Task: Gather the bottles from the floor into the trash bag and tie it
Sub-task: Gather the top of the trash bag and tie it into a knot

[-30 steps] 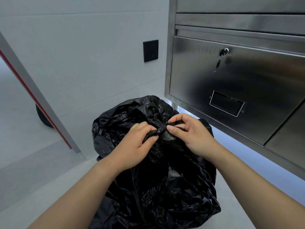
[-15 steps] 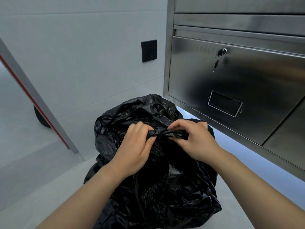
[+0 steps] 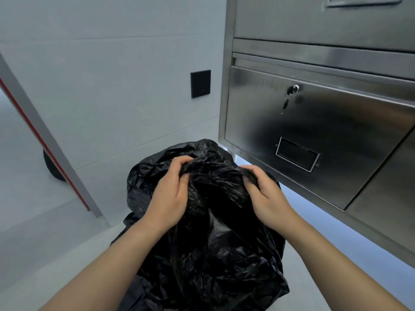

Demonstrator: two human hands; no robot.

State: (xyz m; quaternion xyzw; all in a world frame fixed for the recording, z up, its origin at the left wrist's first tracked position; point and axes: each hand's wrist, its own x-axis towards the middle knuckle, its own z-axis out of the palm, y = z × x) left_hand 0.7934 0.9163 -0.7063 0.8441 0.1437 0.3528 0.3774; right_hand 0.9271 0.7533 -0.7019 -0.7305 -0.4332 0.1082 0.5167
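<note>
Two hands pinch bunched plastic: our left hand (image 3: 167,199) and right hand (image 3: 266,196) grip the trash bag (image 3: 208,243) mouth, bag on the floor (image 3: 45,254). We judge tying underway; next, cross and knot both ends.

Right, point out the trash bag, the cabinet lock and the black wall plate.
trash bag (image 3: 213,254), head view, crinkled front, lower middle.
cabinet lock (image 3: 293,88), head view, its round cylinder face.
black wall plate (image 3: 200,83), head view, middle of its flat face.
</note>
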